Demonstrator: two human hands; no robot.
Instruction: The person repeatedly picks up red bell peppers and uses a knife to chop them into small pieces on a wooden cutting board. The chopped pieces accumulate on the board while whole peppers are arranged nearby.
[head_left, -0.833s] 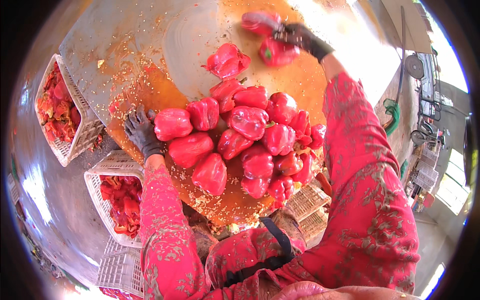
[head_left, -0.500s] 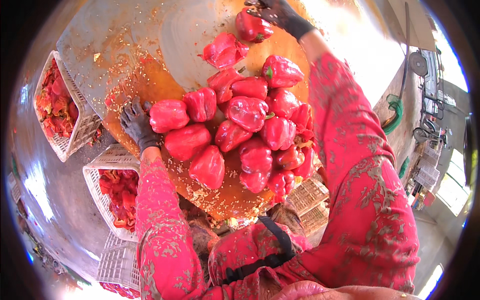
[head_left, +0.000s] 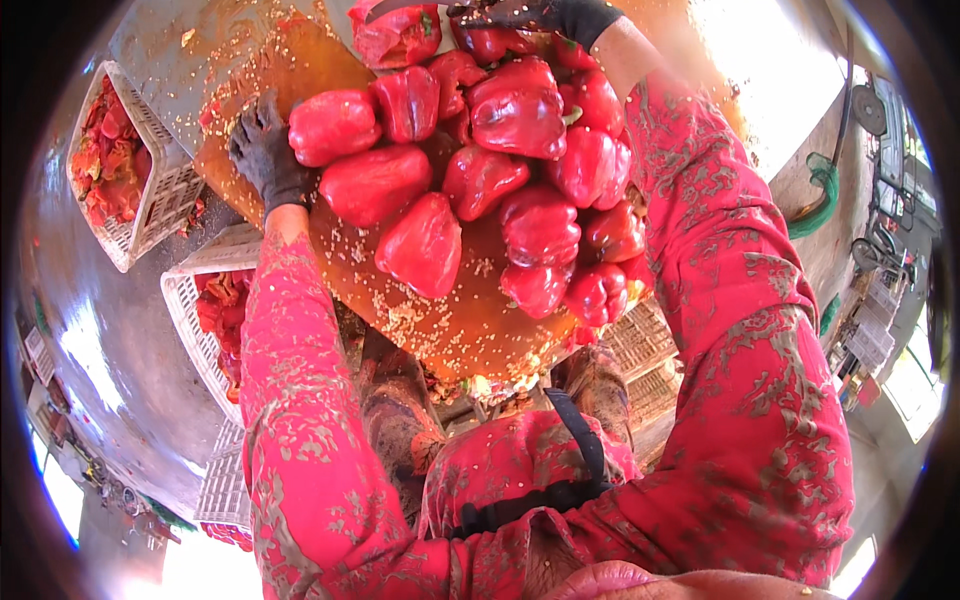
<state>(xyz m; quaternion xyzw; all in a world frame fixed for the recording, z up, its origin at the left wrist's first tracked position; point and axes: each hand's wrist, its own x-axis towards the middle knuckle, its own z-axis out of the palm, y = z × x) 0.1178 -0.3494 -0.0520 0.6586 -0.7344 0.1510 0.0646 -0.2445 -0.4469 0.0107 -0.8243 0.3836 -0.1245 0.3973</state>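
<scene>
Red bell peppers (head_left: 376,186) lie heaped in front of me on a wet, seed-strewn table (head_left: 400,335). My left hand (head_left: 266,155), in a dark glove, rests at the heap's left side with its fingers stretched out. Its thumb side is close against the leftmost pepper (head_left: 333,127). At the top edge my gloved right hand (head_left: 545,16) reaches over the far peppers, fingers extended leftward and partly cut off. A torn pepper (head_left: 397,38) sits to the left of it. Above that pepper runs a thin dark curved strip (head_left: 392,8), which I cannot make out.
White plastic crates of pepper pieces stand on the floor to the left, one farther off (head_left: 160,200) and one nearer (head_left: 190,320). Slatted crates (head_left: 640,345) sit under the near right table edge. A green net (head_left: 818,198) hangs at the right.
The view has shifted, so table and crates appear higher. My right hand has come nearer across the table, and the far peppers now lie closer to the heap. My left hand stays beside the heap.
</scene>
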